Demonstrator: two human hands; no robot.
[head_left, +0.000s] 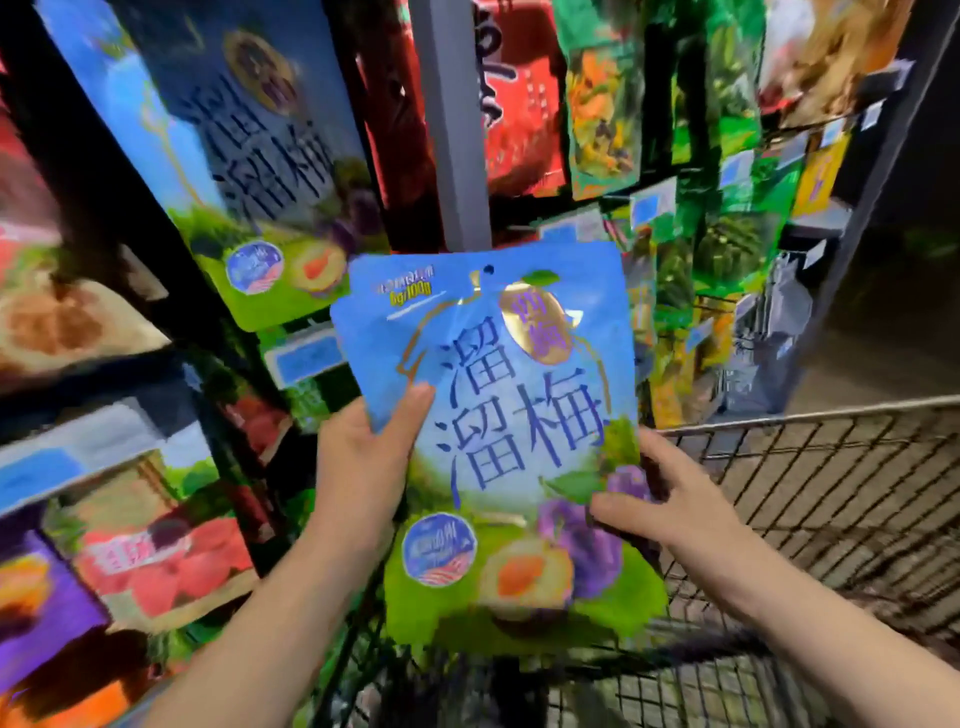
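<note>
Both hands hold blue plum snack bag (498, 415) upright: left hand (363, 467) thumb on front, right hand (660, 499) pinching edge; fingers hidden behind. Wire cart (810, 493) below, shelf packs (249, 156) blurred.

Blue-green plum snack pouch (498, 415) upright, front facing camera.

We take the grey upright post (452, 119) of the shelving as our mark. Left of it hangs a blue-and-green plum pouch (249, 156), and further left and lower we see blurred pink and red packets (156, 561) under a blue price tag (36, 478). Right of the post hang red bags (519, 104), then green packets (732, 88), and below it to the right stands a wire shopping cart (831, 493).
</note>
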